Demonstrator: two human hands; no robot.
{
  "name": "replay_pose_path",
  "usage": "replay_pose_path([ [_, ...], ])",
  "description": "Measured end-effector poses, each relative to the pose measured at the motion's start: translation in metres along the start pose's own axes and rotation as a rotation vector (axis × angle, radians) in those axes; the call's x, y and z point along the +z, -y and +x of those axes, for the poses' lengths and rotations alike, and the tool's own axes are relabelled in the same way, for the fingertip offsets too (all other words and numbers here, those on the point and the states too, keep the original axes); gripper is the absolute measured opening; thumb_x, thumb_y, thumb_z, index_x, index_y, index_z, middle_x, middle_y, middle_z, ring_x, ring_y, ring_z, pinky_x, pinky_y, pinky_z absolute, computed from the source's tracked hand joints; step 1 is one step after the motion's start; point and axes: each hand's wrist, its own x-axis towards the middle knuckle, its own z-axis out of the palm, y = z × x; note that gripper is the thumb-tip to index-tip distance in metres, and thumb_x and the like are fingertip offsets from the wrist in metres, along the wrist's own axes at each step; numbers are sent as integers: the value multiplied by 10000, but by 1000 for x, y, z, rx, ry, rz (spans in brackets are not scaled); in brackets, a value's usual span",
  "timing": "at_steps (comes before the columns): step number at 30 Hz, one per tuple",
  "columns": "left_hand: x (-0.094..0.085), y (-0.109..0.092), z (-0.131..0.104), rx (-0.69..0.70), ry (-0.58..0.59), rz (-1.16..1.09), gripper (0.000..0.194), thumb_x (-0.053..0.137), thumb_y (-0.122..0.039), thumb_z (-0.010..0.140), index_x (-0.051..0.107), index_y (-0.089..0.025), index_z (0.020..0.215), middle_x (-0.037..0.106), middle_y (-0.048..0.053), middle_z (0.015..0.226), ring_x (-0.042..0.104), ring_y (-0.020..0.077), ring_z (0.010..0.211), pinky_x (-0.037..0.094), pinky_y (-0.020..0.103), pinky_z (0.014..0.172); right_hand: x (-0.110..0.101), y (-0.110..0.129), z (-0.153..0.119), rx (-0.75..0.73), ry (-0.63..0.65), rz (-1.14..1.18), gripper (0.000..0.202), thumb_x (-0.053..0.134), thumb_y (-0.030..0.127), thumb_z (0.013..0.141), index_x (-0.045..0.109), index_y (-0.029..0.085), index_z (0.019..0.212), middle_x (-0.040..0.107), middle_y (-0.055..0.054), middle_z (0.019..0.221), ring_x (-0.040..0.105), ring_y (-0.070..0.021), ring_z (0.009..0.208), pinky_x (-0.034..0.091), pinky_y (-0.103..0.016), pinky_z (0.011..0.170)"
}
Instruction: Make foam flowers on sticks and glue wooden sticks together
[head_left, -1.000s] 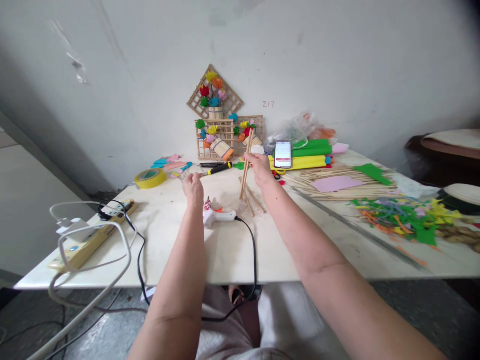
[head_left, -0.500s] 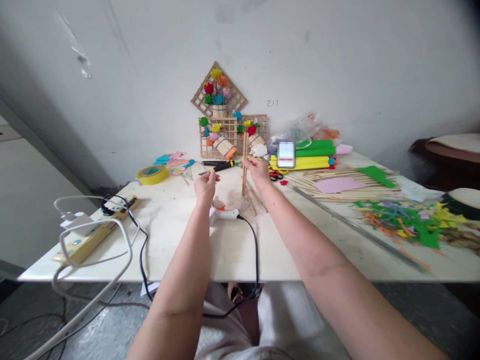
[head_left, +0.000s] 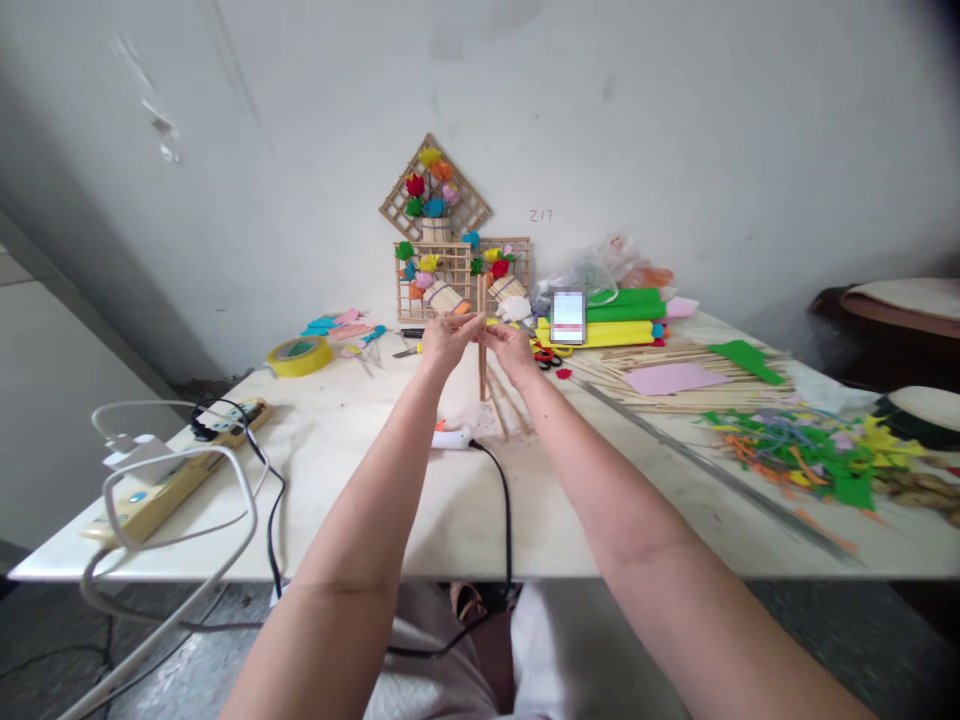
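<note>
Upright wooden sticks [head_left: 481, 375] stand over the middle of the table, pinched in the fingers of my right hand [head_left: 510, 350]. My left hand [head_left: 448, 338] meets them from the left, its fingers closed at the sticks beside my right fingertips; whether it grips the sticks or something small is hidden. More sticks [head_left: 502, 405] lie slanted on the table just below my right hand. A white glue gun [head_left: 452, 439] with an orange part lies under my left forearm, partly covered by it.
Lattice panels with felt flowers [head_left: 433, 285] stand at the wall. Yellow tape [head_left: 300, 355] and a power strip [head_left: 180, 470] are left. Scissors [head_left: 547, 355], felt rolls [head_left: 615, 332], bamboo sticks [head_left: 622, 385], a long metal strip [head_left: 705, 465] and felt scraps [head_left: 810, 450] lie right.
My left hand has moved right and slightly up, from beside the knife to the upright sticks. My right hand still holds the sticks. The view has shifted slightly.
</note>
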Motion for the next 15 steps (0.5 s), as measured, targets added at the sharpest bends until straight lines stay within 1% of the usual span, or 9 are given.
replay_pose_path([
  [3,2,-4,10,110,-2,93,190,673,-353,675,721,-169,671,619,18,682,580,160,779,406,212,639,-2,-1,3,-14,10,1,197,684,379,606,672,189,656,641,24,665,556,-139,688,419,-275,732],
  [6,4,-1,16,110,-14,105,228,657,-375,691,702,-157,637,599,13,640,579,163,753,396,210,593,-4,-4,5,-43,19,-52,215,666,398,633,660,184,617,615,25,622,540,-136,657,410,-271,705],
  [9,6,5,18,99,-6,94,253,657,-397,694,692,-154,631,593,9,611,579,159,725,393,208,565,-5,-7,6,-87,55,-99,241,647,413,667,658,179,609,597,25,604,527,-132,643,400,-269,697],
  [13,7,10,20,112,35,71,281,661,-403,695,680,-142,595,584,12,570,551,137,624,370,216,529,-5,-6,6,-95,74,-112,254,645,419,676,660,173,614,596,21,606,510,-127,620,388,-264,662],
  [15,7,11,21,135,36,79,285,670,-401,687,675,-138,580,566,10,542,530,129,584,354,222,513,-6,-5,6,-103,69,-121,253,647,414,675,658,170,613,594,20,600,503,-127,611,378,-261,643],
])
